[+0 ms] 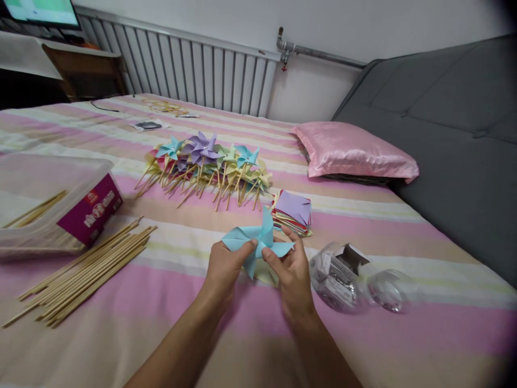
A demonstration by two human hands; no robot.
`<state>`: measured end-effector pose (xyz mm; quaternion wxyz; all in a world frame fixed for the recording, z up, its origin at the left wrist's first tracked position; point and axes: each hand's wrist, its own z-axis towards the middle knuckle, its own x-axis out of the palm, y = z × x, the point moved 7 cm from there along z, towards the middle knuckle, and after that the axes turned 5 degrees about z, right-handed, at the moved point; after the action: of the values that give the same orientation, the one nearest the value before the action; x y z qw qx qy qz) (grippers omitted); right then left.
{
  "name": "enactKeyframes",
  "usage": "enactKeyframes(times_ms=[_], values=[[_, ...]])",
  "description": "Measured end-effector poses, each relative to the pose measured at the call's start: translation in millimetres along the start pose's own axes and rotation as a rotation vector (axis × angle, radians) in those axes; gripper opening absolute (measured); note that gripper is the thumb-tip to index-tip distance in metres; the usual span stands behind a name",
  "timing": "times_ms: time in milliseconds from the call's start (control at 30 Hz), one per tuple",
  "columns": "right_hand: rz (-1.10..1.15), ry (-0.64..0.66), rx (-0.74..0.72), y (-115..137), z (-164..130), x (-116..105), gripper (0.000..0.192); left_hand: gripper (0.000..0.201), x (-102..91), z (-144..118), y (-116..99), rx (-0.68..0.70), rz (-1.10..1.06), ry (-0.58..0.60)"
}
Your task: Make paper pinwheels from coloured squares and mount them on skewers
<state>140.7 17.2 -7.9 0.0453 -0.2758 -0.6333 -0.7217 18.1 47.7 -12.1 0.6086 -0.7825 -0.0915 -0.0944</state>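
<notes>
A light blue paper pinwheel [264, 235] is held between my two hands above the striped bedspread. My left hand [229, 264] grips its left side, the thumb pressing near the centre. On the other side my right hand [291, 269] pinches it, thumb by the centre and fingers behind the right blade. No stick shows on this pinwheel. Just behind my right hand lies a stack of coloured paper squares [294, 207], the top one purple. Part of a pale yellow piece [258, 274] shows beneath the pinwheel, mostly hidden.
Finished pinwheels on sticks [204, 151] lie heaped beyond my hands. Loose wooden sticks [97, 269] and a clear plastic box [48, 188] are on the left. To the right are a clear jar [337, 280] with small boxes, a round lid [388, 291] and a pink pillow [355, 151].
</notes>
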Motion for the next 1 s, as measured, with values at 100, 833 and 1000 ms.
enactKeyframes(times_ms=[100,833,1000], values=[[0.112,-0.021,0.126,-10,-2,1,0.056,0.018,5.8,-2,1,-0.001,-0.015,0.031],[0.043,0.135,0.464,-10,9,-18,0.061,0.02,11.0,-5,0,-0.165,0.207,0.326],[-0.025,0.148,0.443,-11,8,-19,0.068,0.02,9.1,-4,2,-0.16,0.276,0.292]])
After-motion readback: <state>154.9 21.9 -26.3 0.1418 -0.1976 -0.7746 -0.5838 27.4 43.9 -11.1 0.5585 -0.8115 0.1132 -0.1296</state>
